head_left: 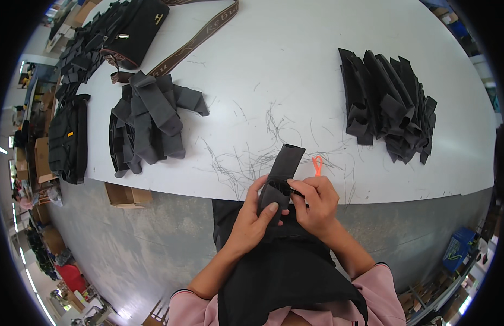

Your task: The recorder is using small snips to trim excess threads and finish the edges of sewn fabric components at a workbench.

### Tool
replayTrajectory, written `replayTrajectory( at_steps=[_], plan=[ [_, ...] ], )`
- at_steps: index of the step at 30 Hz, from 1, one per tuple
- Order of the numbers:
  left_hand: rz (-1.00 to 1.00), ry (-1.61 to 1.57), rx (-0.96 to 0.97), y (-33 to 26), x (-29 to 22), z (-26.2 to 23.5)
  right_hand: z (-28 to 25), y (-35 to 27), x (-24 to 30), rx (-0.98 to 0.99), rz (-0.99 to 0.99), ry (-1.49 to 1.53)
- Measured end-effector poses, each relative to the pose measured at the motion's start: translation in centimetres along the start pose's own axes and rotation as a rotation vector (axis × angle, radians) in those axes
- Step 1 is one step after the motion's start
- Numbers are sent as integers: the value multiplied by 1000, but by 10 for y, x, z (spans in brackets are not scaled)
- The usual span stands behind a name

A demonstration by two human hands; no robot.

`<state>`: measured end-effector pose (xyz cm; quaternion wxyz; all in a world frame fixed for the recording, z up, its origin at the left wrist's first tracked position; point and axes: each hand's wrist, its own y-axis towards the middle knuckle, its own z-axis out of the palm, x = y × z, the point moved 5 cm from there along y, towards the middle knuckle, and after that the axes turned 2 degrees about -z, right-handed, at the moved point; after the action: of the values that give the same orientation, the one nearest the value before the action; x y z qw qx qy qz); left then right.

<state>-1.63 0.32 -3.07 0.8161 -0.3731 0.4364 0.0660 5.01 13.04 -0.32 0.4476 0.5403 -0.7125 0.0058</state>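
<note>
My left hand (250,221) is closed round a folded dark grey fabric strip (287,161), its thumb pressed on the lower part. The strip stands tilted over the table's near edge, with an opening or fold at its middle. My right hand (318,205) is closed in a pinch against the strip's right side. Something small and dark shows between its fingers, too hidden to name. Just beyond that hand lies an orange looped object (317,165), partly covered by the fingers.
Loose dark threads (235,165) litter the white table (284,49). Dark fabric strips are piled at left (154,117) and right (390,106). A black bag (135,35) with a patterned strap (200,35) and a black backpack (68,138) sit far left. Below the edge is a cardboard box (127,195).
</note>
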Motion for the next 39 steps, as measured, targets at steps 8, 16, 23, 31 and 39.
replayTrajectory(
  at_steps=[8,16,23,31,39],
  plan=[
    [-12,-8,17,-2,0,3,3,1,-2,9,72,109],
    [6,-29,19,-3,-2,5,3,-1,-1,-65,195,187],
    [-10,-35,6,-5,0,5,-2,1,4,-63,85,61],
    [-8,-19,0,-5,4,3,-1,0,3,-72,124,100],
    [-50,-16,28,-2,1,0,14,-2,-25,118,709,675]
  ],
)
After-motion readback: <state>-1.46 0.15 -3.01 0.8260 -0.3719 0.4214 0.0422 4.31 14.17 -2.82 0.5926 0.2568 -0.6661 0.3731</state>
